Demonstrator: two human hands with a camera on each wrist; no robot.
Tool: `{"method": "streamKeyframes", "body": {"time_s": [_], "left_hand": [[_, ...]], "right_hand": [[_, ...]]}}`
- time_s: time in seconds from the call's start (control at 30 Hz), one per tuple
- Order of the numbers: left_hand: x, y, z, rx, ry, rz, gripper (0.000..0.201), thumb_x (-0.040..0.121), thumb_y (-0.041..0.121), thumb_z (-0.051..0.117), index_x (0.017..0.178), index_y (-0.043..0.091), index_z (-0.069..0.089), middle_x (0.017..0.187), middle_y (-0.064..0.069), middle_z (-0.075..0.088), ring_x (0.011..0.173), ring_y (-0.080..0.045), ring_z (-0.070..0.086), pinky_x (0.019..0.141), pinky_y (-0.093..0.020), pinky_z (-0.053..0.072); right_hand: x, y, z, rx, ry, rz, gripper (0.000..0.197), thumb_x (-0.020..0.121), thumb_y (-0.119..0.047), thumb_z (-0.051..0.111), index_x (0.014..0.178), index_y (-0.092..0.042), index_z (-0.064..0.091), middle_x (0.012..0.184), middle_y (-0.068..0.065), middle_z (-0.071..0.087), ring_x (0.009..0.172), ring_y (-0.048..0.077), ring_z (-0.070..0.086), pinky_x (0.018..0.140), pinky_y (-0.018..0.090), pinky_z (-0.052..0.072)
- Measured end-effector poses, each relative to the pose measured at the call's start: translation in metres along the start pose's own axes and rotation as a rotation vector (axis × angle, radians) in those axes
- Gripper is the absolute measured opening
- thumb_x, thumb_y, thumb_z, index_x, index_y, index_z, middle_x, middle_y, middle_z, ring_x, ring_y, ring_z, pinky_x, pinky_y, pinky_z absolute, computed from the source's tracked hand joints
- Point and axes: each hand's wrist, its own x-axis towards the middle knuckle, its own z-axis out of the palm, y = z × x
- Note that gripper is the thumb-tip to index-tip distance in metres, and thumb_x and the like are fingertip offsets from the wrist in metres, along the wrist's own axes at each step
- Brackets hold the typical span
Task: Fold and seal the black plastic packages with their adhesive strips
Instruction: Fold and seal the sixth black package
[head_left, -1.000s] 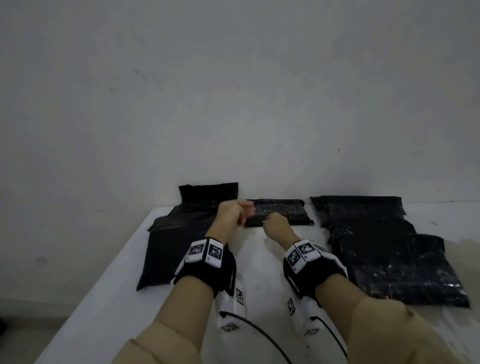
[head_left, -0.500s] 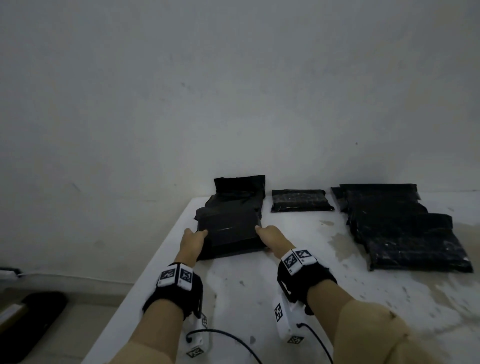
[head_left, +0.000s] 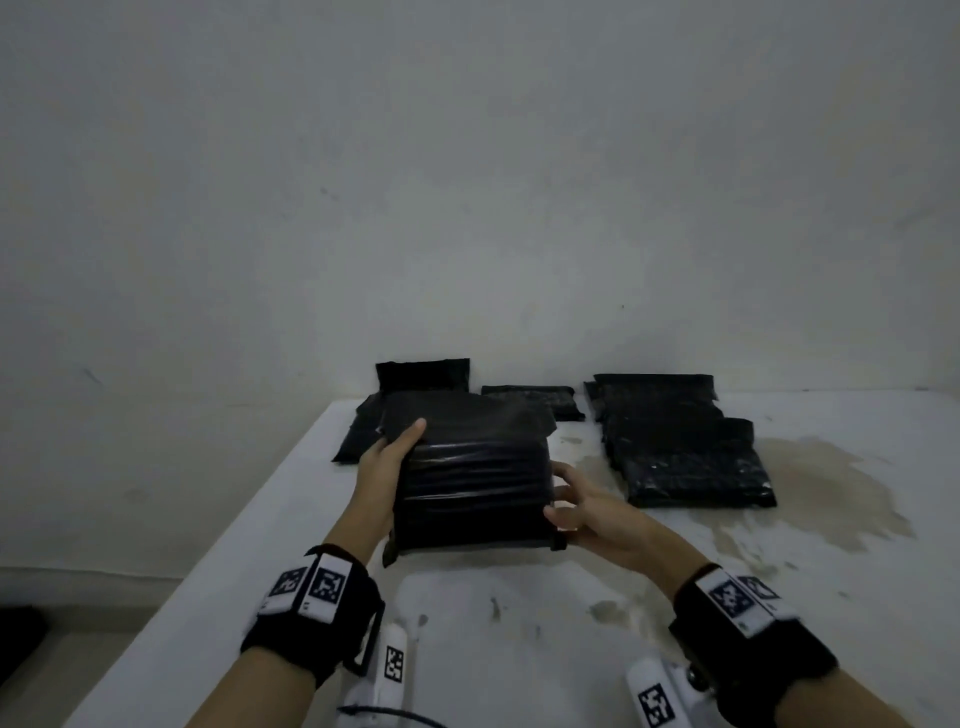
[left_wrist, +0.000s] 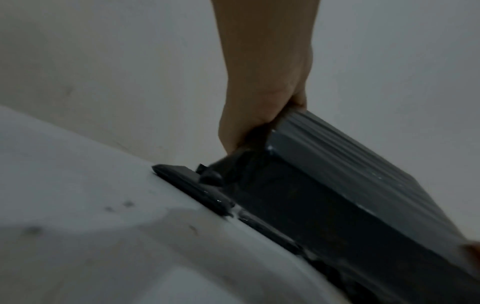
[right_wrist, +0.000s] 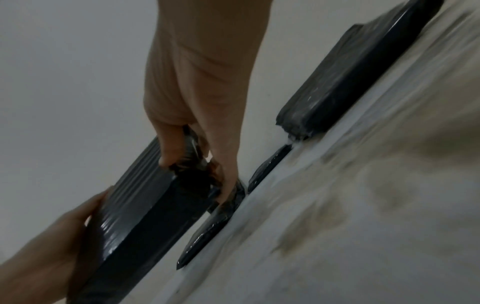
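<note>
Two wrists w/ black straps and tag markers frame the shot. Left hand (head_left: 383, 470) and right hand (head_left: 592, 512) grip opposite side edges of a black plastic package (head_left: 470, 483), thumbs on top, fingers curled under, lifted clear of the white table (head_left: 519, 649). Beyond left hand: more unsealed packages (head_left: 421, 376). Beyond right hand: small folded package (head_left: 530, 400); right of it, stacked packages (head_left: 685, 452).

blk pkg (head_left: 470, 473) | glossy, bulky | lifted off table, tilted | unsealed
</note>
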Motion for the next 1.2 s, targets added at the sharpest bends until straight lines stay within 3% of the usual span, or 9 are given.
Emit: {"method": "streamKeyframes", "body": {"time_s": [0.1,0.17,0.3,0.43,0.6,0.73,0.87,1.0,1.2], "left_hand": [[-0.038,-0.002,0.028,-0.073,-0.069,-0.037,0.023,0.088,0.022,0.059,0.106,0.008,0.062,0.105,-0.014,0.066,0.092,-0.029,0.063,0.079,-0.037,0.051],[-0.068,-0.006,0.045,-0.069,-0.139,-0.048,0.014,0.090,0.014,0.053,0.100,0.009,0.062,0.094,-0.011,0.068,0.083,-0.025,0.065,0.068,-0.032,0.051],[-0.120,-0.030,0.070,-0.043,-0.188,-0.025,0.014,0.090,0.008,0.051,0.093,0.009,0.065,0.089,-0.009,0.071,0.080,-0.022,0.067,0.061,-0.025,0.051],[-0.150,-0.062,0.078,-0.064,-0.110,-0.036,0.014,0.089,0.007,0.052,0.092,0.007,0.066,0.091,-0.011,0.070,0.083,-0.025,0.066,0.068,-0.030,0.050],[-0.157,-0.073,0.078,-0.109,-0.118,0.004,0.018,0.089,0.004,0.051,0.096,0.008,0.066,0.091,-0.008,0.072,0.081,-0.021,0.068,0.063,-0.024,0.052],[-0.147,-0.062,0.078,-0.100,-0.151,0.081,0.021,0.082,0.003,0.057,0.101,0.005,0.065,0.090,-0.009,0.073,0.078,-0.019,0.070,0.060,-0.020,0.054],[-0.135,-0.046,0.075,-0.082,-0.168,0.227,0.033,0.074,0.019,0.062,0.105,0.009,0.065,0.097,-0.005,0.073,0.090,-0.016,0.069,0.070,-0.018,0.053],[-0.129,-0.033,0.077,-0.077,-0.147,0.324,0.014,0.085,0.012,0.058,0.095,0.011,0.067,0.089,0.000,0.074,0.087,-0.012,0.068,0.070,-0.016,0.053],[-0.129,-0.029,0.086,-0.091,-0.152,0.383,0.014,0.081,0.012,0.061,0.093,0.012,0.068,0.085,0.002,0.074,0.085,-0.011,0.068,0.075,-0.018,0.054]], "right_hand": [[-0.048,-0.001,-0.021,0.045,-0.032,0.003,0.052,0.089,-0.002,0.055,0.132,-0.029,0.042,0.128,0.013,0.054,0.112,0.030,0.057,0.086,0.038,0.053],[-0.081,-0.001,-0.029,0.086,-0.012,0.016,0.045,0.086,-0.024,0.058,0.128,-0.033,0.045,0.126,0.003,0.059,0.113,0.024,0.058,0.083,0.037,0.052],[-0.135,0.006,-0.039,0.144,0.064,0.096,0.047,0.080,-0.060,0.034,0.117,-0.037,0.052,0.112,-0.015,0.066,0.104,0.005,0.061,0.086,0.034,0.051],[-0.155,0.026,-0.041,0.209,0.187,0.103,0.052,0.080,-0.070,0.019,0.107,-0.043,0.054,0.103,-0.018,0.065,0.101,0.009,0.060,0.088,0.040,0.049],[-0.147,0.043,-0.031,0.408,0.376,-0.025,0.026,0.092,-0.038,0.046,0.103,-0.021,0.062,0.092,-0.003,0.073,0.091,0.015,0.065,0.072,0.028,0.048],[-0.134,0.034,-0.034,0.521,0.463,-0.232,0.021,0.090,-0.013,0.048,0.099,-0.007,0.066,0.097,0.009,0.072,0.083,0.018,0.069,0.062,0.024,0.055],[-0.127,0.018,-0.043,0.435,0.521,-0.453,0.014,0.089,-0.012,0.054,0.092,-0.006,0.066,0.086,0.002,0.073,0.082,0.013,0.068,0.065,0.018,0.054],[-0.127,0.007,-0.050,0.368,0.579,-0.541,0.008,0.085,-0.009,0.059,0.084,-0.006,0.066,0.073,0.000,0.071,0.071,0.010,0.067,0.061,0.016,0.052],[-0.131,-0.006,-0.051,0.355,0.624,-0.606,0.011,0.075,-0.017,0.066,0.082,-0.008,0.066,0.071,0.001,0.071,0.069,0.012,0.067,0.061,0.018,0.053]]}}
